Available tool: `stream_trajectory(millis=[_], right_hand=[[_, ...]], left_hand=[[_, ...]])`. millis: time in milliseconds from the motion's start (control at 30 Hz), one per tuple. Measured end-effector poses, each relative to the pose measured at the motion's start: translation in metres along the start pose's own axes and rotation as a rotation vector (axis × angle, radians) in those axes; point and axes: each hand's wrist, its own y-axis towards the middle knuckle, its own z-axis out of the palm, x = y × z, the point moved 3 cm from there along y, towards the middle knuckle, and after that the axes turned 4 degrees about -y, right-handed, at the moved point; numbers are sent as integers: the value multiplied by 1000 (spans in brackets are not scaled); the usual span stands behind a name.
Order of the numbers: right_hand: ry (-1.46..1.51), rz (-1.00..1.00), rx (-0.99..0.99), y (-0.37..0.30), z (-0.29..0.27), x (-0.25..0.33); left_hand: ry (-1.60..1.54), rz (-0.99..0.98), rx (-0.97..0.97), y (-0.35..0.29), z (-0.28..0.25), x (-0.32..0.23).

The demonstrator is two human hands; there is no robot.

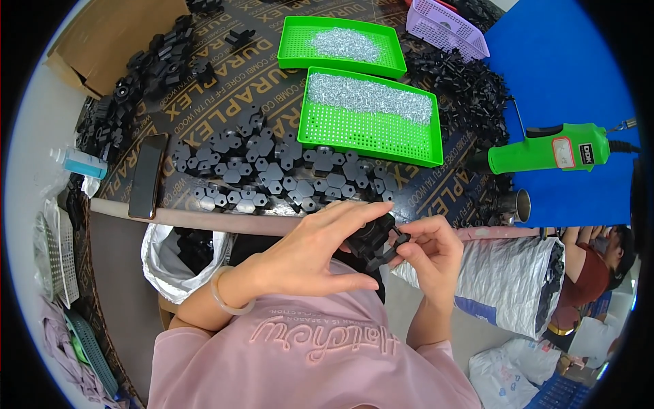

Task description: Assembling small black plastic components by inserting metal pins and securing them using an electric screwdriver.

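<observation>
- Holding a blocky black plastic part [371, 236] in front of the chest, just off the near edge of the worktop [426, 198], with the left hand [317, 238]: fingers stretched long over its far side, thumb reaching out below, exact contact partly hidden.
- Pinching a small black piece [402, 239] between thumb and fingertips of the right hand [436, 255], right up against that part.
- Wearing a pale bangle [221, 293] on the left wrist and a pink T-shirt [313, 378].
- Close beyond both hands: a spread of black hexagon-faced plastic parts [269, 172] along the worktop's near edge.
- Farther back: two green perforated trays, near [368, 138] and far [294, 51], each with a heap of tiny silvery metal pieces.
- To the left: a dark smartphone [148, 177], a bottle of blue liquid [85, 163], a pile of black parts [160, 65] beside a cardboard box [109, 41].
- To the right: a pile of small black pieces [470, 88], a purple basket [446, 28] behind, a green electric screwdriver [538, 150] over a blue sheet [565, 68], a metal cup [519, 206] below.
- Beneath worktop level: an open white bag [158, 262] with black contents at left, a large white sack [504, 286] at right, then a co-worker [587, 273] beyond.
</observation>
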Motion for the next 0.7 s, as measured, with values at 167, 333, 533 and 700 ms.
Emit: stream_trajectory(millis=[167,333,533,700], right_hand=[[-31,-44,-9,1,-1,-3],[-245,-50,-46,4,-9,-11],[-282,-89,163,13,-3,-5],[-139,-88,169,6,2,-7]], left_hand=[[76,19,14,-1,2,5],[47,78,75,2,2,5],[-162,-224,2,-3,3,3],[87,27,-7,-8,2,2]])
